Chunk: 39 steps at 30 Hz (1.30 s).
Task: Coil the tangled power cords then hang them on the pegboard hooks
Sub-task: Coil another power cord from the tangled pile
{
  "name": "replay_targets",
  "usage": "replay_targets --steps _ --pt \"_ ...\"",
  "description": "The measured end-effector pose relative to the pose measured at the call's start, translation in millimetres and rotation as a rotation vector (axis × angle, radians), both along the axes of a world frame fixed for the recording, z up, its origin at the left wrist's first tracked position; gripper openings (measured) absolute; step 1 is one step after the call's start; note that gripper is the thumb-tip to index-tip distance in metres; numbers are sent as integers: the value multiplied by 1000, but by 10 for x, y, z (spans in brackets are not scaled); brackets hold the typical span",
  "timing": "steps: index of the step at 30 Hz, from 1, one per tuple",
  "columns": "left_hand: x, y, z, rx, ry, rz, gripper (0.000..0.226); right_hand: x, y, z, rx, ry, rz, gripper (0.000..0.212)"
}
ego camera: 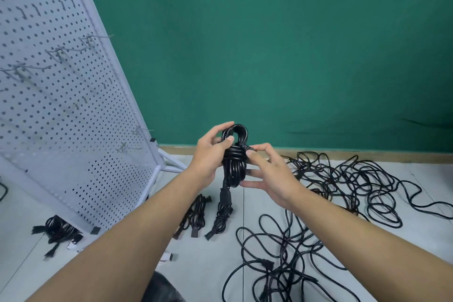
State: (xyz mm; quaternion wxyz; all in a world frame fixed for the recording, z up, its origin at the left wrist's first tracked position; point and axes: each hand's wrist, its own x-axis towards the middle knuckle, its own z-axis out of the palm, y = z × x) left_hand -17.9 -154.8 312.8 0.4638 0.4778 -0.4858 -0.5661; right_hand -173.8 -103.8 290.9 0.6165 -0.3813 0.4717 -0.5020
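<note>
Frame centre | left hand gripped coiled cord; right hand fingers pinched its loose end | likely best tucked snugly, wraps kept tight

I count one raised coil and three coiled bundles on the floor, four in all. There is one pegboard carrying at least five wire hooks. The loose cords are too tangled to count.
</note>
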Motion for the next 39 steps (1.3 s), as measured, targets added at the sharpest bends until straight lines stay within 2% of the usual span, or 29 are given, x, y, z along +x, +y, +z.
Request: replay_targets --steps 5,9,13,16,20,22,27,32,34,39 --pt "179 -195 -431 133 -248 -105 32 137 -196 -393 169 49 20 17" --pt "375 -307 -896 180 -486 -193 64 300 -394 -854 272 106 52 20" --pt "576 -302 -1461 208 -592 -209 77 499 -573 -1394 377 152 26 22" --pt "728 -260 -1946 213 -661 -191 75 656 -644 -1834 462 148 -6 22" --pt "843 -262 -2386 213 -746 -185 57 857 -752 -2382 536 175 -63 18" --pt "882 -294 -2579 220 -778 -178 56 940 -816 -2603 559 189 -56 19" --pt "920 -371 -3016 236 -836 -230 61 1088 -955 -2983 574 308 -47 17" --pt "915 -333 -3263 170 -961 -283 64 1063 -975 -3225 353 727 -14 11" --pt "908 -305 -3309 147 -1034 -343 67 985 -986 -3250 310 830 16 13" --pt "828 -380 -3259 159 -1093 -354 66 794 -1055 -3219 294 807 101 17"
